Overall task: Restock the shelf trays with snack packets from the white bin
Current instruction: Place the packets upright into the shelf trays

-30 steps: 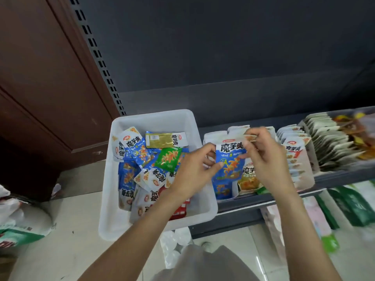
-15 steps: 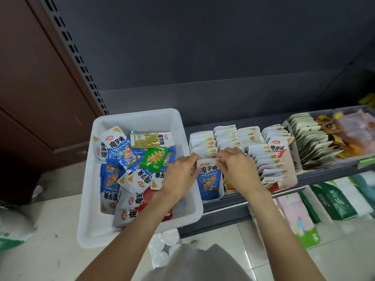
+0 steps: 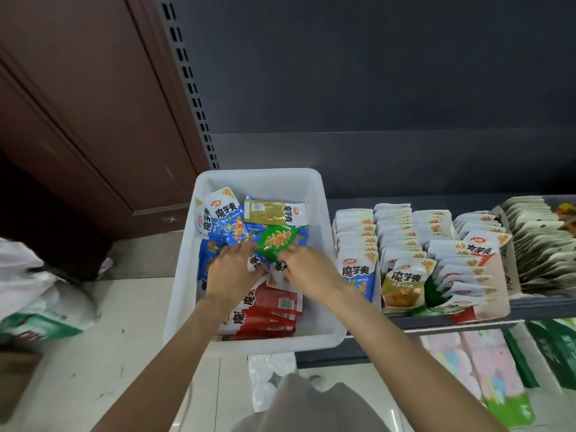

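The white bin (image 3: 328, 244) sits at the shelf's left end and holds loose blue, gold, green and red snack packets. Both my hands are inside it. My left hand (image 3: 232, 271) lies with spread fingers on the blue packets (image 3: 233, 230). My right hand (image 3: 307, 274) has its fingertips bunched on the near corner of the green packet (image 3: 276, 240), which lies on top of the pile. Red packets (image 3: 268, 310) lie at the bin's near end. To the right, shelf trays hold upright rows fronted by a blue packet (image 3: 358, 275) and a gold packet (image 3: 403, 285).
More trays to the right hold red-marked packets (image 3: 480, 254) and tan packets (image 3: 542, 244). The dark shelf edge (image 3: 436, 321) runs below them, with larger packs (image 3: 486, 369) underneath. A perforated upright (image 3: 190, 88) and a brown door stand to the left. White bags (image 3: 46, 294) lie on the floor.
Both hands left the blue packet standing at the front of the leftmost tray and moved left into the bin. My view shifted left as well.
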### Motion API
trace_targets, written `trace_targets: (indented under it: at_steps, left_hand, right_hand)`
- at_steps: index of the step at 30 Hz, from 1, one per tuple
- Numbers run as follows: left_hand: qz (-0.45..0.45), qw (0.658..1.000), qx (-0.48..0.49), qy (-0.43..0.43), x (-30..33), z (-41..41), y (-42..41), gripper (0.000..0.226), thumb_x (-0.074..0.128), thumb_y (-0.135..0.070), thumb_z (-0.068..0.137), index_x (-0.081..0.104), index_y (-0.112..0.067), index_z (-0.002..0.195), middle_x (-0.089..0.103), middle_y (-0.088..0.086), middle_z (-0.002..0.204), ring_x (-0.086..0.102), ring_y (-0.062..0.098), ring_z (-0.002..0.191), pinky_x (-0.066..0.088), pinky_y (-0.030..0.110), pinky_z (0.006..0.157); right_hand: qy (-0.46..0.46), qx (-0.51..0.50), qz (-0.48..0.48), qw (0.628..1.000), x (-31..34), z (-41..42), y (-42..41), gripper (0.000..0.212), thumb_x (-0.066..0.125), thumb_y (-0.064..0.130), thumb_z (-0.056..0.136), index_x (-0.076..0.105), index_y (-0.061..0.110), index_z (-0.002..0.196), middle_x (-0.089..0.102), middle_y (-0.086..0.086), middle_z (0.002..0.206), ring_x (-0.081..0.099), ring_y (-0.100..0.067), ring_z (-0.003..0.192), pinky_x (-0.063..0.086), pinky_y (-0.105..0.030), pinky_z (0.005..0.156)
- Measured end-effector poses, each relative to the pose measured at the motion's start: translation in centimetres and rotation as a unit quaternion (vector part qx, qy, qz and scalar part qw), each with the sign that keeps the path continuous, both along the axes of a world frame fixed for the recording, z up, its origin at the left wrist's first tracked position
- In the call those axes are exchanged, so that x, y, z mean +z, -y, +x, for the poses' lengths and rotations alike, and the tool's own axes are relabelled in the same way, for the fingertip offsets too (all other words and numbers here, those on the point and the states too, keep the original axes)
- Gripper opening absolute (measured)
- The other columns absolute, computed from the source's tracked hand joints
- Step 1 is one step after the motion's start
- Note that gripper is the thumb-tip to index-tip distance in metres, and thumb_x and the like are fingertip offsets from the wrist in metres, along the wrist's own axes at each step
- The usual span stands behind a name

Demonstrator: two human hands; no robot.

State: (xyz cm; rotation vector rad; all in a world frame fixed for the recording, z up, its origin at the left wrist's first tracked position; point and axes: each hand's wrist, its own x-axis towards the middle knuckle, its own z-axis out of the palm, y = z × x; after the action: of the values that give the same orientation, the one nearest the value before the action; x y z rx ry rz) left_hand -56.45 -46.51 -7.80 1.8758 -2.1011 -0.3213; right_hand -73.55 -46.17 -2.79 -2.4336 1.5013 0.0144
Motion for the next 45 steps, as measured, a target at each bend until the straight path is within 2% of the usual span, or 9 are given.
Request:
trace_targets:
  at_steps: [8, 12, 15, 19, 22, 25, 28, 32, 45]
  left_hand:
    - [0.134, 0.979, -0.060, 0.139, -1.9, 1.0, 0.2, 0.040, 0.044, -0.036, 0.097, 0.045, -0.030, 0.136, 0.035, -0.009, 0.148, 0.044, 0.014, 0.128, 0.044, 0.032, 0.098]
    - [0.122, 0.979, -0.064, 0.148, -1.9, 0.8, -0.1, 0.039, 0.041, -0.034, 0.098, 0.045, -0.028, 0.136, 0.034, -0.009, 0.149, 0.043, 0.014, 0.130, 0.046, 0.033, 0.097]
    - [0.141, 0.984, -0.077, 0.080, -1.7, 1.0, 0.1, 0.033, 0.044, -0.027, 0.097, 0.054, -0.024, 0.128, 0.044, -0.002, 0.141, 0.050, 0.018, 0.122, 0.047, 0.033, 0.094]
    - [0.088, 0.965, 0.048, -0.244, 1.4, 0.7, -0.9, 0.028, 0.042, -0.013, 0.099, 0.061, -0.019, 0.118, 0.062, -0.002, 0.118, 0.060, 0.012, 0.104, 0.043, 0.021, 0.080]
    - [0.104, 0.841, 0.114, -0.519, 5.3, -0.4, -2.6, 0.023, 0.043, -0.033, 0.099, 0.065, -0.033, 0.107, 0.066, -0.014, 0.108, 0.060, -0.004, 0.098, 0.044, 0.015, 0.084]
    - [0.126, 0.801, 0.079, -0.580, 8.0, -1.3, -3.2, 0.017, 0.053, -0.029, 0.094, 0.066, -0.026, 0.105, 0.070, -0.009, 0.101, 0.064, 0.003, 0.096, 0.050, 0.022, 0.084]
    - [0.134, 0.824, -0.018, -0.550, 9.5, -2.6, -3.0, 0.013, 0.062, -0.007, 0.087, 0.066, -0.017, 0.096, 0.072, -0.008, 0.091, 0.068, 0.009, 0.087, 0.054, 0.022, 0.073]
    - [0.125, 0.882, -0.101, -0.442, 9.9, -5.2, -2.5, 0.018, 0.070, -0.009, 0.082, 0.064, -0.025, 0.089, 0.071, -0.016, 0.084, 0.067, 0.002, 0.082, 0.051, 0.016, 0.073]
    - [-0.038, 0.965, -0.206, -0.159, 5.8, -12.7, -1.5, 0.014, 0.071, -0.024, 0.082, 0.063, -0.017, 0.090, 0.072, -0.007, 0.086, 0.067, 0.009, 0.079, 0.054, 0.031, 0.077]
  right_hand:
    - [-0.278, 0.184, -0.013, 0.943, -3.4, 2.2, 2.9, 0.044, 0.045, 0.018, 0.098, 0.041, 0.028, 0.140, 0.025, -0.019, 0.147, 0.022, -0.038, 0.137, 0.032, -0.045, 0.105]
    - [-0.245, 0.287, -0.060, 0.924, -3.0, 1.9, 4.1, 0.030, 0.048, 0.017, 0.095, 0.063, 0.020, 0.121, 0.043, -0.009, 0.135, 0.035, -0.031, 0.126, 0.032, -0.042, 0.104]
    - [-0.138, 0.290, -0.034, 0.946, -0.6, 1.1, 4.7, 0.015, 0.054, 0.018, 0.092, 0.063, 0.017, 0.103, 0.057, -0.002, 0.107, 0.048, -0.021, 0.104, 0.040, -0.036, 0.090]
    - [0.136, 0.018, -0.035, 0.990, 2.3, -0.6, 3.7, 0.015, 0.051, 0.027, 0.096, 0.049, 0.012, 0.097, 0.064, -0.002, 0.084, 0.058, -0.024, 0.077, 0.037, -0.032, 0.063]
    - [0.371, -0.166, -0.004, 0.914, 4.0, -1.9, 1.8, 0.009, 0.053, 0.019, 0.096, 0.047, 0.012, 0.094, 0.065, 0.000, 0.066, 0.059, -0.010, 0.055, 0.042, -0.023, 0.053]
    - [0.524, -0.261, 0.067, 0.808, 5.4, -3.1, -0.1, 0.012, 0.054, 0.011, 0.095, 0.046, 0.016, 0.087, 0.064, -0.007, 0.065, 0.055, -0.008, 0.048, 0.037, -0.017, 0.044]
    - [0.600, -0.288, 0.115, 0.738, 6.6, -4.8, -1.8, 0.007, 0.055, 0.009, 0.094, 0.050, 0.012, 0.090, 0.065, -0.009, 0.069, 0.060, -0.009, 0.049, 0.039, -0.018, 0.042]
    - [0.595, -0.307, 0.105, 0.735, 8.0, -7.4, -3.6, 0.008, 0.061, 0.011, 0.090, 0.060, 0.016, 0.096, 0.072, 0.000, 0.076, 0.068, -0.015, 0.057, 0.050, -0.021, 0.046]
    - [0.388, -0.313, -0.028, 0.867, 3.6, -13.3, -5.2, 0.014, 0.061, 0.023, 0.091, 0.061, 0.010, 0.094, 0.071, -0.002, 0.077, 0.070, -0.007, 0.066, 0.059, -0.041, 0.067]
